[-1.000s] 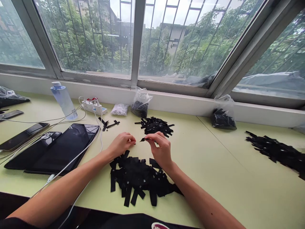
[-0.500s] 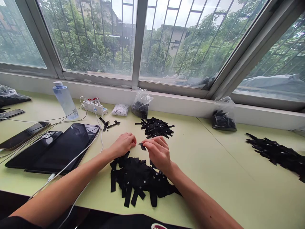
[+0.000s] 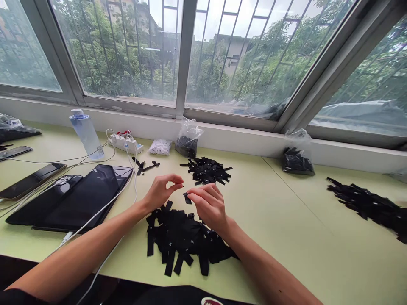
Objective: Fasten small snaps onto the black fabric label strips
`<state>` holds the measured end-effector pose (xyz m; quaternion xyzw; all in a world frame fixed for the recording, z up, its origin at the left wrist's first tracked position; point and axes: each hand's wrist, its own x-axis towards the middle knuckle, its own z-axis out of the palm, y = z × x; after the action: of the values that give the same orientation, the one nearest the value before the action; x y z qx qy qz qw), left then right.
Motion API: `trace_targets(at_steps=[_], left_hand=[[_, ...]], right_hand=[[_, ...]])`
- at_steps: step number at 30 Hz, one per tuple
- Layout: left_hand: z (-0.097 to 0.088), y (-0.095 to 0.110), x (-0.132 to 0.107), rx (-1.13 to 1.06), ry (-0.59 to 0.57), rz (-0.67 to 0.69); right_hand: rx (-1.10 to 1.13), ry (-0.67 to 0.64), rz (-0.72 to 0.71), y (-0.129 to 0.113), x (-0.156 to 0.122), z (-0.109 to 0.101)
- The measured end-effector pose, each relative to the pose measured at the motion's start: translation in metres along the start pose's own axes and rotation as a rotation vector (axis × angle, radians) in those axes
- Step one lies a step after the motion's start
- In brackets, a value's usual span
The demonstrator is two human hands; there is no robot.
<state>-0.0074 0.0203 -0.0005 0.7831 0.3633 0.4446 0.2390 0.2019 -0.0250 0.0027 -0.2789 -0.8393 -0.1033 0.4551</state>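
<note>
Between the thumb and fingers of my right hand [image 3: 210, 205] is a short black fabric strip [image 3: 187, 198], its end hanging down. Just left of it, my left hand [image 3: 163, 190] makes a pinch, with thumb and forefinger together at the tips; what they hold, if anything, is too small to name. Below both hands spreads a large pile of black fabric strips [image 3: 181, 233], several with small white letter marks such as M. Beyond my fingers lies a smaller heap of similar strips [image 3: 208, 170].
A few loose strips [image 3: 140, 166] lie near a white power strip [image 3: 125, 143]. Tablets [image 3: 85, 197], a phone [image 3: 34, 180], cables and a water bottle [image 3: 87, 133] occupy the left. Plastic bags [image 3: 187, 142] stand along the sill. More black strips [image 3: 369, 207] lie far right.
My left hand has lifted slightly, its thumb and forefinger now showing as a rounded pinch. My right hand has shifted a little left and down with the strip.
</note>
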Motion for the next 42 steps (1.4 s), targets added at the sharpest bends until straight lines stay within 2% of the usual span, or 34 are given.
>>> trace_targets(at_steps=[2, 5, 10, 15, 24, 36, 42], left_hand=[[-0.002, 0.008, -0.002, -0.076, 0.072, -0.011], [-0.002, 0.016, -0.006, -0.151, 0.096, -0.021], [0.001, 0.022, -0.009, -0.199, 0.071, -0.023], [0.003, 0.024, -0.010, -0.243, 0.094, -0.020], [0.002, 0.025, -0.009, -0.296, 0.065, 0.011], [0.000, 0.024, -0.010, -0.288, 0.028, 0.030], [-0.001, 0.023, -0.009, -0.250, 0.023, 0.047]], right_hand=[[0.000, -0.004, 0.025, 0.000, 0.000, 0.000], [0.012, 0.006, 0.054, 0.001, 0.001, 0.001], [0.013, 0.008, 0.092, 0.005, -0.001, 0.004], [0.008, 0.033, 0.070, 0.008, -0.002, 0.006], [-0.013, 0.060, 0.083, 0.006, -0.002, 0.006], [-0.175, 0.158, 0.035, 0.002, 0.000, 0.009], [-0.156, 0.116, 0.092, 0.001, 0.001, 0.009]])
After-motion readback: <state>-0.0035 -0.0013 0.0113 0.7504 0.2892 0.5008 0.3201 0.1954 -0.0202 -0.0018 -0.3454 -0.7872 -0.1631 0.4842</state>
